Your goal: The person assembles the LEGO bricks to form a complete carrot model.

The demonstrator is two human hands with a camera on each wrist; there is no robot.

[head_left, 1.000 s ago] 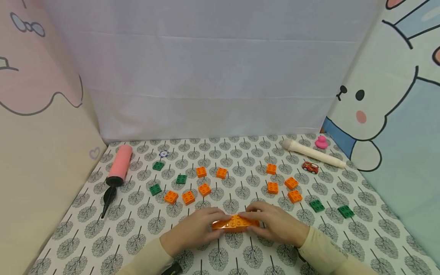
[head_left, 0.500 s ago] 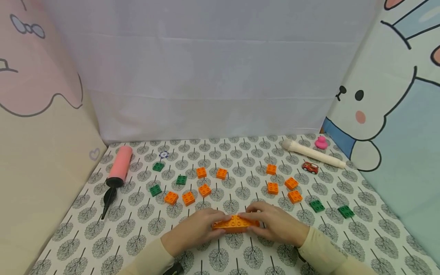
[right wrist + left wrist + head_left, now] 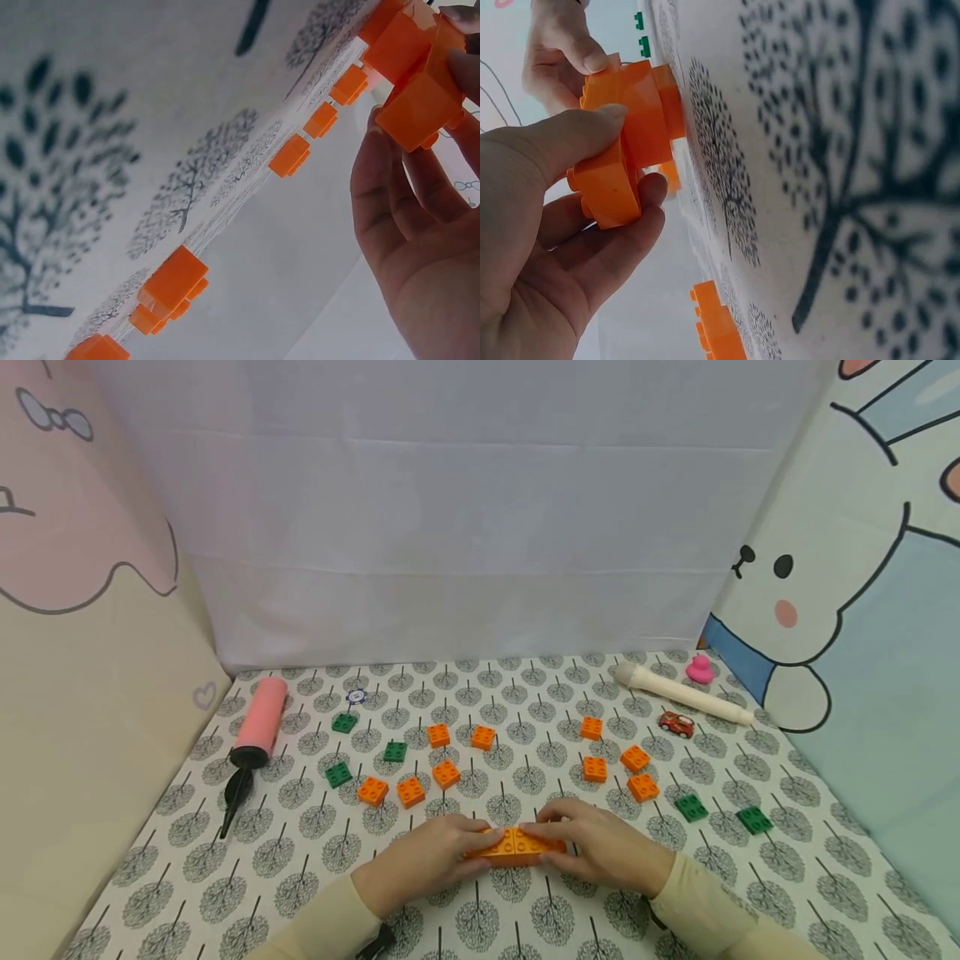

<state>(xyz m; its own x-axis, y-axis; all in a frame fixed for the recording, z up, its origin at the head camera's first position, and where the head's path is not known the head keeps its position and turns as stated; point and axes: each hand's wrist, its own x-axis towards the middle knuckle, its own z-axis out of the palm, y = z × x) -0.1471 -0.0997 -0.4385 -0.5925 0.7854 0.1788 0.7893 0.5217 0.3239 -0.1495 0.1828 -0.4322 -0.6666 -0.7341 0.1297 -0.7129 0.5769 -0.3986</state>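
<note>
Two orange toy bricks (image 3: 513,858) with round studs sit end to end near the front of the table, each with a hand at its outer end. My left hand (image 3: 423,864) pinches the left brick (image 3: 609,195) between thumb and fingers. On the other side, my right hand (image 3: 600,850) grips the right brick (image 3: 420,105), fingers over its top and thumb at the front. Both wrist views reveal more orange bricks stacked beneath this pair, close over the tablecloth. The fingers cover the outer ends of the top bricks.
Loose orange bricks (image 3: 411,792) and green bricks (image 3: 339,774) lie left of centre, with more orange bricks (image 3: 642,787) and green bricks (image 3: 692,808) at right. Farther out are a pink cylinder (image 3: 264,712), a white stick (image 3: 686,695), a red toy car (image 3: 677,724) and a pink duck (image 3: 700,669).
The left top brick stood slightly tilted before and now lies more level beside the right one. My left fingers have shifted slightly with it; my right hand stays in place.
</note>
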